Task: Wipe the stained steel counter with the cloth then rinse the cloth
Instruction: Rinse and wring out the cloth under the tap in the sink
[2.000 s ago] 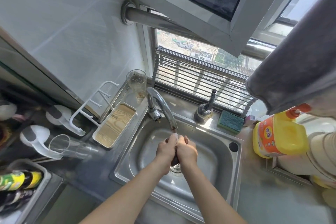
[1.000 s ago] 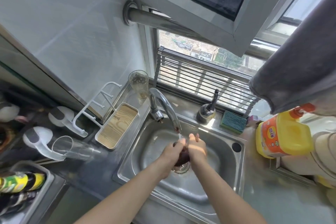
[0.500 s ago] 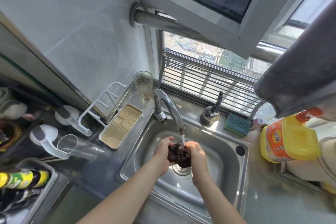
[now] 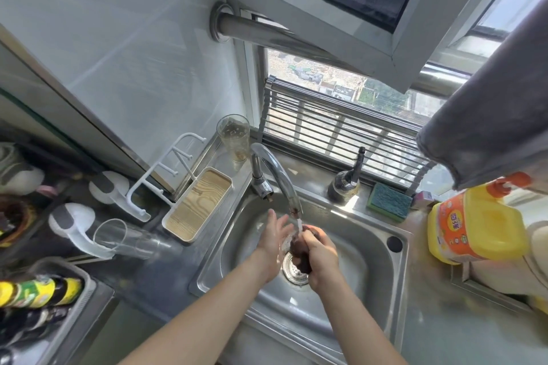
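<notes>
Right hand (image 4: 321,258) grips dark cloth (image 4: 300,258) under tap stream — left hand (image 4: 274,235) fingers straight, apart.

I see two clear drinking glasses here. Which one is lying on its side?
The glass left of the sink, beside the white tray, lies on its side. The other glass stands upright in the corner behind the faucet.

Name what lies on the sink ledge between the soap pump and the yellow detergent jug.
In the head view, a green sponge lies between the soap pump and the yellow detergent jug.
</notes>
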The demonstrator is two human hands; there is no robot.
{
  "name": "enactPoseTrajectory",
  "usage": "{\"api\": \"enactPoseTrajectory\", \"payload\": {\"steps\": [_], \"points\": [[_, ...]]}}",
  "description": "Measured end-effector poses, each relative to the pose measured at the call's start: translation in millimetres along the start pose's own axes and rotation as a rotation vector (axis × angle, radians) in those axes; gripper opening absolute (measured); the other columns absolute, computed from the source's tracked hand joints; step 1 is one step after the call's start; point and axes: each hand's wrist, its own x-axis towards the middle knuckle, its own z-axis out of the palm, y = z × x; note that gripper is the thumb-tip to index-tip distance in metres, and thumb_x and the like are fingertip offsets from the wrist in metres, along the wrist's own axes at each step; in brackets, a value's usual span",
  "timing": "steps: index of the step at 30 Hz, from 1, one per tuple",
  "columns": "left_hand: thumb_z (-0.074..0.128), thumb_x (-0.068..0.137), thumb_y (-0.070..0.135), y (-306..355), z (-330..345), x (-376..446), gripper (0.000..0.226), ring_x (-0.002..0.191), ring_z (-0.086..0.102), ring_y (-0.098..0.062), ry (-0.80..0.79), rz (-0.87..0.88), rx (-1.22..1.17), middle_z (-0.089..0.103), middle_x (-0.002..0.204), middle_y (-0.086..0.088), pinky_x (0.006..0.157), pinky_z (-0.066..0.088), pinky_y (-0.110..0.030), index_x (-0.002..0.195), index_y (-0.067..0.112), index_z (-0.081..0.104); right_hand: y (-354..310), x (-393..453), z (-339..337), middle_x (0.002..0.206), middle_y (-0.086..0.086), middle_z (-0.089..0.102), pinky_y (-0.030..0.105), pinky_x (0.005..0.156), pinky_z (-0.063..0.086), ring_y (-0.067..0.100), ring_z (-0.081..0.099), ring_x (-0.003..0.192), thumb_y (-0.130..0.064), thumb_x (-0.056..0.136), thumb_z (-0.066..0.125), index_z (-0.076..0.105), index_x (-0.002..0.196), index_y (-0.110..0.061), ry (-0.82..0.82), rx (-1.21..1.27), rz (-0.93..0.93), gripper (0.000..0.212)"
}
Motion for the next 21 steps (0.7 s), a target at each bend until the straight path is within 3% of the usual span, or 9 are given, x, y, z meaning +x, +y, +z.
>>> {"api": "enactPoseTrajectory", "payload": {"steps": [2, 7, 10, 13, 15, 16, 18, 19, 21], "points": [[0.026, 0.105, 0.06, 5.8, -5.6, 10.4, 0.063, 0.134, 0.051, -0.02, 0.027, 0.021, 0.04, 0.062, 0.138, -0.004, 0.117, 0.036, -0.043, 0.14, 0.018, 0.058, -3.8, 6.1, 0.3, 0.064, 0.01, 0.059, 0.019, 0.037, 0.029, 0.018, 0.045, 0.045, -0.01, 0.105, 0.056, 0.064, 0.091, -0.011, -0.067, 0.06, 0.041, 0.015], [0.043, 0.104, 0.04, 16.6, -3.0, 22.4, 0.043, 0.099, 0.068, -0.018, 0.114, -0.01, 0.077, 0.073, 0.109, -0.006, 0.079, 0.054, -0.033, 0.123, 0.009, 0.067, -10.4, 19.1, 5.8, 0.048, 0.0, 0.047, 0.016, 0.034, 0.026, 0.015, 0.041, 0.036, -0.036, 0.107, 0.053, 0.053, 0.084, -0.017, -0.036, 0.041, 0.115, 0.03], [0.046, 0.102, 0.038, 17.1, 4.5, 16.2, 0.04, 0.094, 0.067, -0.02, 0.101, -0.03, 0.094, 0.072, 0.107, -0.008, 0.075, 0.054, -0.033, 0.124, 0.011, 0.067, -10.0, 28.3, 8.4, 0.047, -0.002, 0.055, 0.019, 0.041, 0.041, 0.017, 0.051, 0.037, -0.062, 0.099, 0.051, 0.059, 0.063, -0.017, -0.023, 0.121, 0.247, 0.059], [0.046, 0.099, 0.051, 10.2, 13.8, 9.2, 0.041, 0.097, 0.068, -0.03, 0.006, -0.168, 0.188, 0.075, 0.108, -0.012, 0.088, 0.054, -0.045, 0.105, 0.02, 0.073, -11.0, 34.1, 13.7, 0.081, 0.015, 0.073, 0.036, 0.077, 0.061, 0.032, 0.07, 0.076, -0.069, 0.091, 0.052, 0.07, 0.085, -0.01, 0.053, -0.061, 0.193, 0.062], [0.051, 0.098, 0.054, 7.0, 17.6, 6.7, 0.041, 0.092, 0.068, -0.031, -0.04, -0.203, 0.158, 0.072, 0.095, -0.011, 0.091, 0.055, -0.051, 0.094, 0.02, 0.073, -9.1, 33.4, 12.6, 0.087, 0.015, 0.07, 0.027, 0.079, 0.058, 0.029, 0.067, 0.084, -0.046, 0.101, 0.053, 0.064, 0.096, -0.009, 0.059, -0.256, -0.008, 0.038], [0.055, 0.098, 0.048, 7.6, 17.3, 4.9, 0.035, 0.087, 0.067, -0.029, -0.024, -0.177, 0.145, 0.07, 0.089, -0.01, 0.086, 0.057, -0.05, 0.092, 0.018, 0.071, -8.0, 32.0, 9.5, 0.098, 0.012, 0.071, 0.029, 0.085, 0.058, 0.026, 0.068, 0.092, -0.046, 0.096, 0.057, 0.063, 0.107, -0.016, 0.031, -0.355, -0.073, 0.032], [0.059, 0.1, 0.03, 9.2, 11.0, 7.2, 0.018, 0.077, 0.066, -0.025, 0.016, -0.084, 0.172, 0.071, 0.079, -0.006, 0.073, 0.06, -0.041, 0.091, 0.018, 0.069, -2.7, 33.4, -4.3, 0.126, 0.005, 0.064, 0.041, 0.103, 0.054, 0.022, 0.066, 0.112, -0.057, 0.075, 0.067, 0.05, 0.135, -0.033, -0.027, -0.514, -0.098, 0.066], [0.06, 0.1, 0.024, 9.0, 6.4, 11.3, 0.013, 0.077, 0.066, -0.022, 0.04, -0.048, 0.203, 0.071, 0.08, -0.004, 0.071, 0.061, -0.039, 0.092, 0.019, 0.068, 1.2, 38.8, -14.5, 0.13, 0.003, 0.06, 0.044, 0.107, 0.053, 0.02, 0.065, 0.116, -0.057, 0.067, 0.072, 0.04, 0.142, -0.035, -0.042, -0.549, -0.09, 0.085], [0.059, 0.101, 0.02, 9.5, -2.7, 16.7, 0.006, 0.077, 0.065, -0.019, 0.124, 0.003, 0.252, 0.07, 0.088, -0.005, 0.07, 0.06, -0.037, 0.101, 0.018, 0.065, -1.7, 38.7, -27.4, 0.125, 0.001, 0.062, 0.043, 0.104, 0.055, 0.019, 0.066, 0.112, -0.05, 0.059, 0.082, 0.037, 0.137, -0.035, -0.039, -0.66, -0.101, 0.091]]}}
